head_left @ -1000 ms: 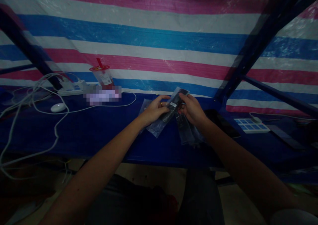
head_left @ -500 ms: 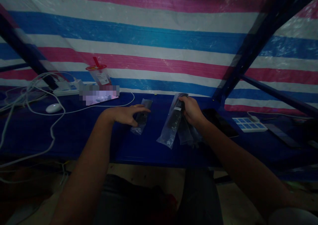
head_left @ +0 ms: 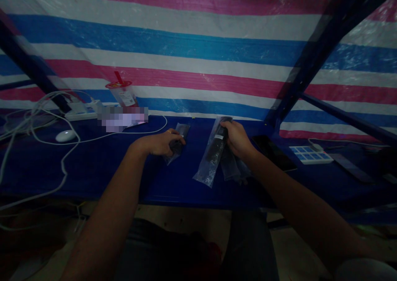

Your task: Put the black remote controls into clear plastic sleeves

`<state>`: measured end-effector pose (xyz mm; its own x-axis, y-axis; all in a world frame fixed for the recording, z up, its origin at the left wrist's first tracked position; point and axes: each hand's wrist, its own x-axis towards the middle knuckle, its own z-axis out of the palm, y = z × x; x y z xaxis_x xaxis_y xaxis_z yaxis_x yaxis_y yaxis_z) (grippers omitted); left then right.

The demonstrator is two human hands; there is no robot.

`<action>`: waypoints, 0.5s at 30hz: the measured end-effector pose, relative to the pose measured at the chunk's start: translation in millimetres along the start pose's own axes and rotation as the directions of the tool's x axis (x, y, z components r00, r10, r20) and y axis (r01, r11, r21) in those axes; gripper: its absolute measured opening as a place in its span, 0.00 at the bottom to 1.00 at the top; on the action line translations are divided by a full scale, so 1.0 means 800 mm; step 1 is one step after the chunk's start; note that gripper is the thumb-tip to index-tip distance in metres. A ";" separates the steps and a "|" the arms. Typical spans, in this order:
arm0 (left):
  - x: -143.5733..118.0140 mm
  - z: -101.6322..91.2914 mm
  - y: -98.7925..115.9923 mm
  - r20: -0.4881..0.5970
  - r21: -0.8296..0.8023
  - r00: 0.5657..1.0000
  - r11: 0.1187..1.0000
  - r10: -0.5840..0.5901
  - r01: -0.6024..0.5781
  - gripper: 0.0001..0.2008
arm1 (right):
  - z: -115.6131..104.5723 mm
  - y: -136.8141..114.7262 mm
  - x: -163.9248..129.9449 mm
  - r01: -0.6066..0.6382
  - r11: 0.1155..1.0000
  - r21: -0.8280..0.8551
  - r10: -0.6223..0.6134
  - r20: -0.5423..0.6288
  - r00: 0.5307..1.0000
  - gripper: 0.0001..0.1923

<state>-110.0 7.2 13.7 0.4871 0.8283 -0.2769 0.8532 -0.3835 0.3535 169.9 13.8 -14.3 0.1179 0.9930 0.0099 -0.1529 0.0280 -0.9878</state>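
- left hand (head_left: 163, 144), centre of the frame: its grip is curled around a clear packet (head_left: 183, 130) with dark contents, low over the blue worktop (head_left: 182, 186).
- right hand (head_left: 238, 138), just right of centre: its grip is pinching the upper end of a longer packet (head_left: 214, 153); the white label (head_left: 218, 136) on it is too small to read.
- more packets (head_left: 230, 167) lie under and beside the right hand.
- upper left: a red-lidded cup (head_left: 121, 95) bears a white sticker (head_left: 127, 99) with a dark square code, its print unreadable.
- right side: a blue-and-white panel (head_left: 310, 155) shows no legible writing.
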 end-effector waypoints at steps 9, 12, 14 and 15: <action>-0.020 -0.010 0.006 0.058 0.060 0.998 0.998 -0.003 -0.001 0.55 | 0.004 -0.009 -0.011 -0.003 1.000 -0.009 0.003 -0.001 1.000 0.06; -0.025 -0.018 -0.003 0.035 -0.021 0.998 0.998 0.060 -0.060 0.43 | 0.003 -0.012 -0.011 0.002 1.000 0.006 -0.002 -0.020 1.000 0.07; -0.021 -0.020 -0.005 -0.069 -0.070 0.997 0.997 0.039 -0.044 0.31 | 0.000 -0.014 -0.007 0.024 1.000 0.015 -0.024 -0.038 0.999 0.08; -0.017 -0.019 -0.002 -0.157 -0.098 0.987 0.995 0.013 -0.029 0.26 | -0.003 -0.014 -0.005 0.043 0.999 0.016 -0.043 -0.051 0.998 0.08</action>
<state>-121.1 3.1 30.6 0.4626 0.8772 -0.1281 0.8166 -0.3654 0.4469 173.3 9.3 -3.4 0.1741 0.9837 0.0440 -0.1635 0.0730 -0.9838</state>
